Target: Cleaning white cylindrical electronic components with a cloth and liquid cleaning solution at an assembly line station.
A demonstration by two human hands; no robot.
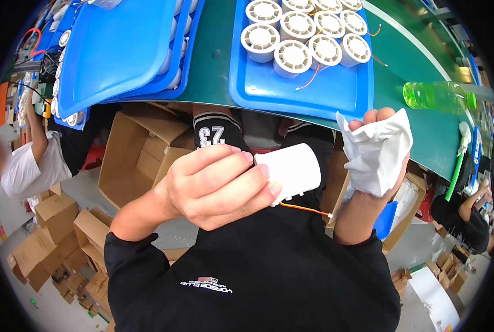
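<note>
Fingers of your left hand (216,185) wrap the white cylinder (288,172) (orange wire (305,209) trailing); your right hand (377,157) clutches a crumpled white cloth (375,149) below the blue tray (299,91).

one head-worn fisheye view looks steeply down the person's own chest, close on both hands at frame centre; a green conveyor belt (214,61) bends across the top, cartons on the floor at lower left.
</note>
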